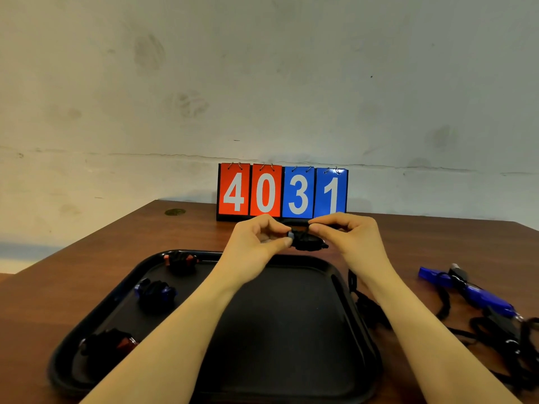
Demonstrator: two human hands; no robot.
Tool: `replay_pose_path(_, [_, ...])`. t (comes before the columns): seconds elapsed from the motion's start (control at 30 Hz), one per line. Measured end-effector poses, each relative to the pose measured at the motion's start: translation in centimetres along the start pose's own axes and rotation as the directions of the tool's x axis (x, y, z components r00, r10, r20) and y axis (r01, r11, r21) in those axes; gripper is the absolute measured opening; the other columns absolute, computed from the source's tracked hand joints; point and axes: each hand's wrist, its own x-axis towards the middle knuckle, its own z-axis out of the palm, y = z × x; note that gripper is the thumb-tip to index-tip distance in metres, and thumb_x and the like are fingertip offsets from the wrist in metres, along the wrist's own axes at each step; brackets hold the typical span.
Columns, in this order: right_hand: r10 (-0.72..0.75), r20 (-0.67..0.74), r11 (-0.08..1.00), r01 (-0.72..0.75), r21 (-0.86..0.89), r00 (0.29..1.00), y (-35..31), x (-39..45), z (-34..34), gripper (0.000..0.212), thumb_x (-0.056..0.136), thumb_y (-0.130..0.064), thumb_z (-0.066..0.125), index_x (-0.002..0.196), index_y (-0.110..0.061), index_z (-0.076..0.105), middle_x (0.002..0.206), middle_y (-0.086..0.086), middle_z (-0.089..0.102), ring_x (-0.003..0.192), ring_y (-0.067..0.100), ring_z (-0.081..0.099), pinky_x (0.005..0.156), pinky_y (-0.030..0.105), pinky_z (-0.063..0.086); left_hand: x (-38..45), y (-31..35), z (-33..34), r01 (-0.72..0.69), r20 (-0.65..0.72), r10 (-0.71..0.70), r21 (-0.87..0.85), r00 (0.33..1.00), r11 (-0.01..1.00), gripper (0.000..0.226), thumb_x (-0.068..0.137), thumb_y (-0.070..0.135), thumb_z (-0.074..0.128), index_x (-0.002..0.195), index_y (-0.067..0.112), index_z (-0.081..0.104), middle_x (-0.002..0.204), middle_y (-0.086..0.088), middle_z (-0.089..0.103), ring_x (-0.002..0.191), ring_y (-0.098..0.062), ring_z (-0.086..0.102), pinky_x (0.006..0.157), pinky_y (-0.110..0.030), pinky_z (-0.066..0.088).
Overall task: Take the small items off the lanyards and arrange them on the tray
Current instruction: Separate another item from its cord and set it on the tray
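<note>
Above the far edge of the black tray (291, 330), both hands hold a small black bundle (307, 243) of cord with a small item in it. My left hand (256, 243) pinches its left end, where a grey-blue tip shows. My right hand (347, 237) pinches the top right of the bundle. Three wrapped items lie along the tray's left side: a red and black one (180, 262) at the far end, a blue and black one (156, 291) in the middle, a red and black one (109, 344) nearest me.
Blue whistles (466, 290) on tangled black lanyards (507, 339) lie on the brown table (73, 287) right of the tray. A black cord (364, 301) hangs over the tray's right rim. A flip scoreboard (282, 192) reading 4031 stands at the table's back edge against the wall.
</note>
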Motion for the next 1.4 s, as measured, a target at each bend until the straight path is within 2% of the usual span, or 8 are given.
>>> replay_pose_path(0.2, [0.089,0.047,0.996,-0.089,-0.010,0.995,0.9,0.4,0.1,0.012,0.083,-0.013,0.065,0.091,-0.015,0.073,0.086,-0.004,0.071,0.093,0.006,0.061,0.065,0.011,0.050,-0.1,0.3,0.2,0.052,-0.042,-0.063,-0.229,0.997,0.972,0.018,0.078,-0.003,0.066,0.083,0.014,0.065,0.090,-0.001,0.070,0.087,-0.012,0.068,0.077,-0.021,0.055])
replay_pose_path(0.4, [0.052,0.081,0.998,-0.049,-0.040,0.995,0.9,-0.2,1.2,0.016,0.085,-0.015,0.063,0.071,-0.014,0.070,0.062,-0.011,0.065,0.075,0.000,0.059,0.064,0.011,0.046,0.2,0.2,0.2,0.082,-0.101,-0.126,-0.359,0.987,0.930,0.014,0.080,-0.001,0.063,0.088,0.011,0.065,0.092,-0.005,0.070,0.090,-0.019,0.068,0.083,-0.029,0.054])
replay_pose_path(0.6, [-0.016,0.165,0.999,0.021,-0.032,0.986,0.3,-0.9,2.3,0.017,0.084,-0.015,0.065,0.068,-0.019,0.070,0.070,-0.002,0.068,0.080,0.005,0.064,0.082,0.029,0.052,0.4,0.0,0.0,0.087,-0.198,-0.166,-0.356,0.966,0.930,0.014,0.082,-0.001,0.062,0.092,0.008,0.064,0.094,-0.007,0.069,0.085,-0.017,0.068,0.075,-0.023,0.055])
replay_pose_path(0.87, [0.001,0.265,0.998,0.017,-0.067,0.964,-0.6,-1.3,2.5,0.011,0.084,-0.017,0.064,0.077,-0.021,0.072,0.072,-0.004,0.071,0.083,0.002,0.064,0.090,0.029,0.048,0.7,-0.5,-0.2,0.094,-0.322,-0.156,-0.200,0.934,0.975,0.013,0.083,0.006,0.064,0.089,0.017,0.063,0.089,0.002,0.067,0.079,-0.010,0.066,0.070,-0.018,0.053])
replay_pose_path(1.07, [-0.034,0.285,0.992,0.068,-0.108,0.958,-0.6,-1.1,2.0,0.012,0.086,-0.016,0.063,0.088,-0.026,0.069,0.075,-0.005,0.069,0.083,0.005,0.064,0.080,0.018,0.050,0.8,-0.8,-0.3,0.113,-0.357,-0.112,-0.017,0.927,0.993,0.012,0.084,0.008,0.064,0.091,0.017,0.061,0.088,0.007,0.062,0.083,-0.003,0.059,0.068,-0.010,0.042])
replay_pose_path(1.13, [-0.147,0.238,0.921,0.221,-0.321,0.960,-0.1,-1.0,1.9,0.011,0.088,-0.018,0.060,0.094,-0.025,0.067,0.084,-0.011,0.065,0.086,0.004,0.060,0.081,0.017,0.048,0.8,-0.7,-0.2,0.104,-0.329,-0.084,0.042,0.941,0.994,0.011,0.085,0.009,0.064,0.091,0.017,0.060,0.087,0.009,0.061,0.084,-0.004,0.058,0.068,-0.009,0.041])
replay_pose_path(1.23, [-0.411,0.256,0.686,0.482,-0.546,0.875,0.6,-0.7,1.9,0.016,0.089,-0.021,0.054,0.098,-0.014,0.066,0.095,-0.003,0.064,0.091,0.009,0.057,0.082,0.022,0.047,0.8,-0.7,-0.1,0.071,-0.293,-0.043,0.085,0.955,0.994,0.011,0.085,0.009,0.064,0.088,0.017,0.058,0.086,0.013,0.058,0.084,-0.002,0.057,0.068,-0.008,0.042])
replay_pose_path(1.4, [-0.447,0.195,0.703,0.478,-0.527,0.873,0.9,-0.7,1.7,0.021,0.088,-0.018,0.052,0.101,-0.009,0.065,0.098,0.003,0.066,0.092,0.009,0.059,0.080,0.015,0.044,0.7,-0.6,0.0,0.023,-0.234,0.011,0.142,0.972,0.990,0.012,0.084,0.007,0.064,0.092,0.014,0.060,0.090,0.009,0.060,0.088,-0.005,0.058,0.069,-0.008,0.045])
